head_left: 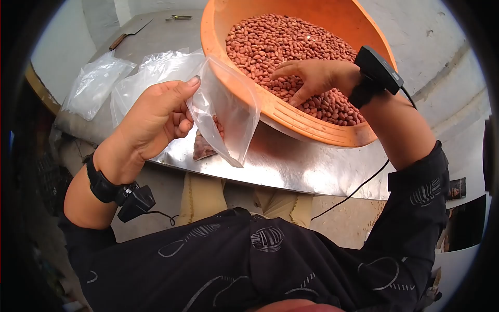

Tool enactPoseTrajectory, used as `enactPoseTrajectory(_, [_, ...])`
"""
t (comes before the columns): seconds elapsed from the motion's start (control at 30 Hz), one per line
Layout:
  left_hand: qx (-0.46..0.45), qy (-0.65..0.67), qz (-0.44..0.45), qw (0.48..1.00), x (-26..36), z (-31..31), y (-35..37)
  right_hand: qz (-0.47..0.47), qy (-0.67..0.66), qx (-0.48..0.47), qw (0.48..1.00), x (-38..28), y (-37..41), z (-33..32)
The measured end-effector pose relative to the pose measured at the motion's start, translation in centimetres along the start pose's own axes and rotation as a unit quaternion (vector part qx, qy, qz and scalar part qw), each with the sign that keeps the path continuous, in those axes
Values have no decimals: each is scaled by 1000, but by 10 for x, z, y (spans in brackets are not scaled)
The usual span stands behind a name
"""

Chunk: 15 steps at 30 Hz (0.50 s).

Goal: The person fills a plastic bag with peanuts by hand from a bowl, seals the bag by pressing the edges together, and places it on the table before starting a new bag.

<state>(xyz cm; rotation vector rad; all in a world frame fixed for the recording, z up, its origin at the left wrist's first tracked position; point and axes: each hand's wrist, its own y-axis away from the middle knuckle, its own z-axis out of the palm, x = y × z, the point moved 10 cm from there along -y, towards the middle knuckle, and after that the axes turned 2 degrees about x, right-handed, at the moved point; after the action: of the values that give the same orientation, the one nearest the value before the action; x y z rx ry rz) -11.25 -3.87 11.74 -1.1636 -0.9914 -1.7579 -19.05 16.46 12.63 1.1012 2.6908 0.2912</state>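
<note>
My left hand (158,114) pinches the edge of a clear plastic bag (235,106) between thumb and fingers. The bag's mouth gapes toward the orange basin (312,126), and a few reddish-brown peanuts (204,145) lie in its bottom. Over the heap of red-skinned peanuts (280,39) in that basin, my right hand (318,79) has its fingers apart, with the fingertips at the surface of the heap. No peanuts show in its grasp. The basin leans toward me on the metal table.
More clear plastic bags (96,86) lie on the metal table (291,169) at the left. Farther back are a knife with a wooden handle (118,41) and a small metal tool (179,17). A black cable (358,188) hangs from the device on my right wrist.
</note>
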Motion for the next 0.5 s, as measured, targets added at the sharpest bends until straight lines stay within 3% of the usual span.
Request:
enactPoseTrajectory(0.17, [-8,1,-12,1000,0,7,2,-3,20,-24,1000,-2,15,15])
enactPoseTrajectory(0.3, [-29,30,9,999,1,6,-1,49,76,-28,996,6,42,12])
enactPoseTrajectory(0.33, [-34,36,12,999,2,8,-1,-15,122,50,991,-2,47,7])
enactPoseTrajectory(0.5, [-57,69,55,994,16,6,0,53,70,12,996,8,60,10])
